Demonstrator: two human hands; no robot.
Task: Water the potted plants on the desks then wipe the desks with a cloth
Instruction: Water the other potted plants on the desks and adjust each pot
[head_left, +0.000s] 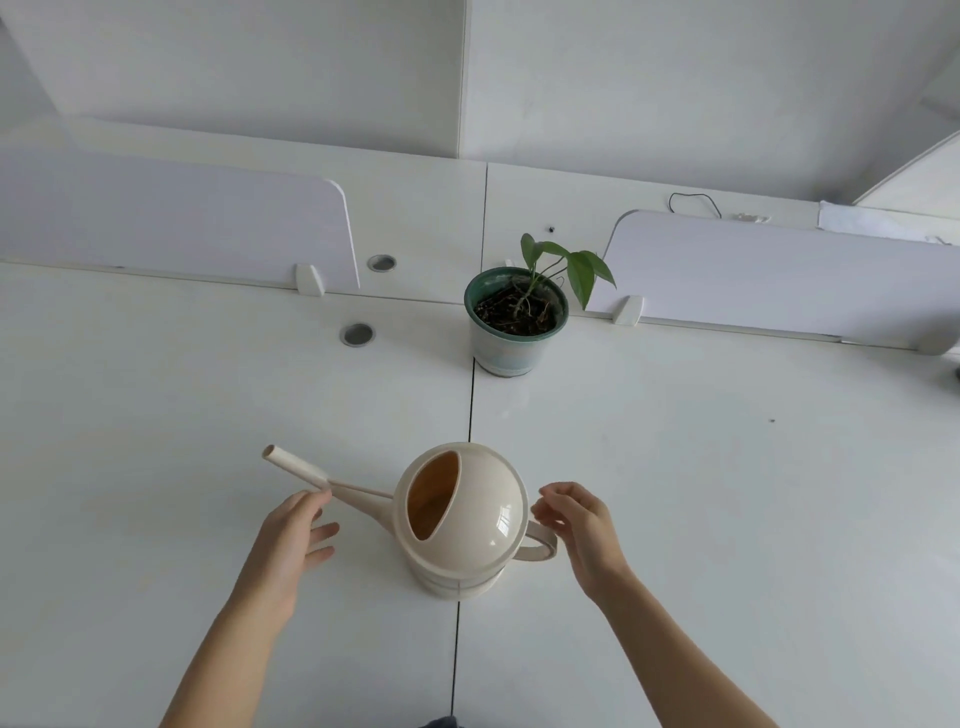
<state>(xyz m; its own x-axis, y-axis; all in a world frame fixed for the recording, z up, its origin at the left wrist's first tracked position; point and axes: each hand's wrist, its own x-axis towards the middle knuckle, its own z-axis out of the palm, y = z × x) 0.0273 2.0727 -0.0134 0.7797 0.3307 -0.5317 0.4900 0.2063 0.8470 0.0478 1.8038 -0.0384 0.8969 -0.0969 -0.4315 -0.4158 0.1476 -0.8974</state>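
Nothing of the task was judged done yet. Watering can (462, 519) was noted upright on the desk (727, 467), potted plant (517, 317) well beyond it. Left hand (291, 540) was held slack-fingered by the spout (301, 467), right hand (582, 525) loosely curved beside the handle (540, 548); nothing was gripped. No cloth was seen.

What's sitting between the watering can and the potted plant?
Nothing. The head view shows only bare desk and its seam between watering can and potted plant.
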